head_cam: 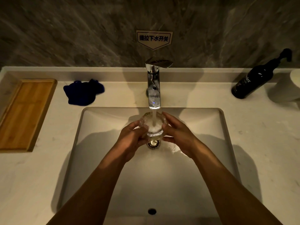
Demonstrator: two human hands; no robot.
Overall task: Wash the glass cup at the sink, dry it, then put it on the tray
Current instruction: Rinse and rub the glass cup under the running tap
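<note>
A clear glass cup (pixel 152 123) is held upright over the sink (pixel 100 143), directly under the chrome faucet (pixel 153 88). Water streams from the spout into the cup and foams inside it. My left hand (pixel 132 140) grips the cup's left side and my right hand (pixel 177 134) cups its right side. The drain shows just below the cup. A wooden tray (pixel 24 114) lies on the counter at the far left, with nothing on it. A crumpled dark blue cloth (pixel 82 92) rests on the counter between the tray and the faucet.
A black pump bottle (pixel 253 80) stands on the counter at the back right, beside a white object (pixel 294 82) at the frame's edge. A sign with writing hangs on the grey stone wall above the faucet. An overflow hole sits in the sink's near wall.
</note>
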